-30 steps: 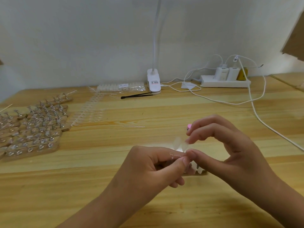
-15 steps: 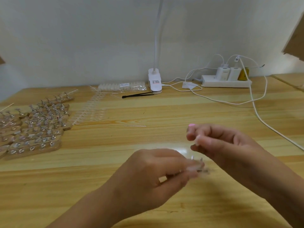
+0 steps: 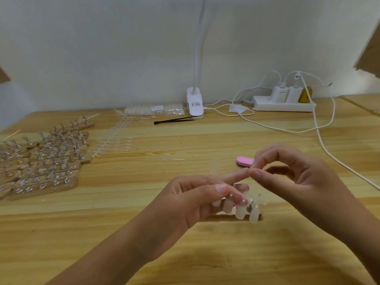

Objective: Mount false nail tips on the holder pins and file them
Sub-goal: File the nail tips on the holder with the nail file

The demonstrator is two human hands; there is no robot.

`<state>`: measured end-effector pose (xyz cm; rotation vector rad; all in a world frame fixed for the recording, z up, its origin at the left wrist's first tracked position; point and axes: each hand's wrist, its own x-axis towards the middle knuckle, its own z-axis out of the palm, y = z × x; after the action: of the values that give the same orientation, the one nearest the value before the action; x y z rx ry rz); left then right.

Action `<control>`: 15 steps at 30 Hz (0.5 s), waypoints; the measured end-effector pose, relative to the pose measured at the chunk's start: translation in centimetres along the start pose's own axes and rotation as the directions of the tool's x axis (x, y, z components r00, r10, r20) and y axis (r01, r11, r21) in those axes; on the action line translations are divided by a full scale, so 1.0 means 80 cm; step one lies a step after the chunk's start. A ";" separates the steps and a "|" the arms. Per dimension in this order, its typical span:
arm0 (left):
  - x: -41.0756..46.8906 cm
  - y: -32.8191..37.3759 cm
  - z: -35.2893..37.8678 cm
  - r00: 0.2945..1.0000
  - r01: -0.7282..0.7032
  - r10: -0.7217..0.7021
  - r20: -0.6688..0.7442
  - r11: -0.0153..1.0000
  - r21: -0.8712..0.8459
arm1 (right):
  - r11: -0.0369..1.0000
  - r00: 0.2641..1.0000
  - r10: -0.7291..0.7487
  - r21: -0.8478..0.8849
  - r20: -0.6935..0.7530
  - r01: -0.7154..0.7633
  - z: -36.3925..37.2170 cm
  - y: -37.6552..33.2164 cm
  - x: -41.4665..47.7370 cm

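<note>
A clear bag (image 3: 171,110) far beyond my left hand (image 3: 185,200) is holding spare tips (image 3: 135,109); that hand is gripping the holder (image 3: 255,202), its nail tips (image 3: 239,214) pointing toward me, row lying sideways; my right hand (image 3: 292,177) is pinching, on what I cannot tell

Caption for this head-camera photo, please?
Left hand grips a row of false nail tips; right hand pinches close by, pink file behind.

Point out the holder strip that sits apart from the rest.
The holder strip in the left hand, carrying long pale tips; the other strips lie packed together at the table's left edge.
</note>
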<state>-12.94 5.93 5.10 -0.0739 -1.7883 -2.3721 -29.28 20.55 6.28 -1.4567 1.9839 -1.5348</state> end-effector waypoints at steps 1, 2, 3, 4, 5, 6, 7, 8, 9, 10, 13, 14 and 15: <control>0.000 -0.001 0.001 1.000 0.004 -0.004 -0.008 1.000 0.016 | 1.000 1.000 0.003 -0.017 -0.013 -0.003 0.000 0.001 0.000; 0.000 -0.002 0.001 1.000 0.010 -0.010 -0.013 1.000 0.024 | 1.000 1.000 -0.001 -0.027 -0.027 0.000 0.000 0.002 0.001; 0.000 -0.002 0.002 1.000 0.015 -0.015 -0.010 1.000 0.021 | 0.999 0.999 -0.015 -0.033 -0.040 0.014 0.001 0.003 0.000; 0.000 -0.001 0.002 1.000 0.018 -0.018 -0.006 1.000 0.013 | 0.998 0.998 -0.041 -0.041 -0.050 0.039 0.001 0.004 0.000; 0.000 -0.001 0.001 1.000 0.018 -0.018 -0.002 1.000 -0.003 | 0.996 0.996 -0.074 -0.055 -0.056 0.071 0.003 0.005 0.000; 0.000 0.000 0.000 1.000 0.014 -0.014 -0.001 1.000 -0.026 | 0.990 0.992 -0.116 -0.084 -0.058 0.111 0.004 0.006 0.000; 0.000 0.001 -0.001 1.000 0.010 -0.011 -0.007 0.999 -0.052 | 0.979 0.985 -0.165 -0.131 -0.057 0.156 0.006 0.007 0.000; 0.000 0.002 -0.003 1.000 0.010 -0.012 -0.026 0.997 -0.079 | 0.962 0.975 -0.214 -0.185 -0.053 0.201 0.007 0.008 0.000; 0.001 0.003 -0.005 0.998 0.016 -0.022 -0.055 0.994 -0.110 | 0.945 0.967 -0.251 -0.227 -0.049 0.234 0.009 0.009 0.002; 0.001 0.005 -0.007 0.995 0.024 -0.037 -0.089 0.989 -0.143 | 0.935 0.961 -0.274 -0.248 -0.047 0.254 0.011 0.008 0.003; 0.002 0.012 -0.014 0.987 0.020 -0.051 -0.153 0.980 -0.200 | 0.908 0.943 -0.331 -0.276 -0.010 0.316 0.013 0.000 0.012; 0.002 0.014 -0.015 0.986 0.015 -0.050 -0.159 0.977 -0.213 | 0.894 0.936 -0.351 -0.293 0.015 0.340 0.013 -0.004 0.016; 0.002 0.017 -0.016 0.985 0.012 -0.051 -0.165 0.973 -0.230 | 0.879 0.929 -0.368 -0.310 0.043 0.362 0.012 -0.008 0.020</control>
<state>-12.81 4.30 6.05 0.1253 -1.4471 -2.5120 -29.06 18.71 6.99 -2.0542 2.1294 -1.4070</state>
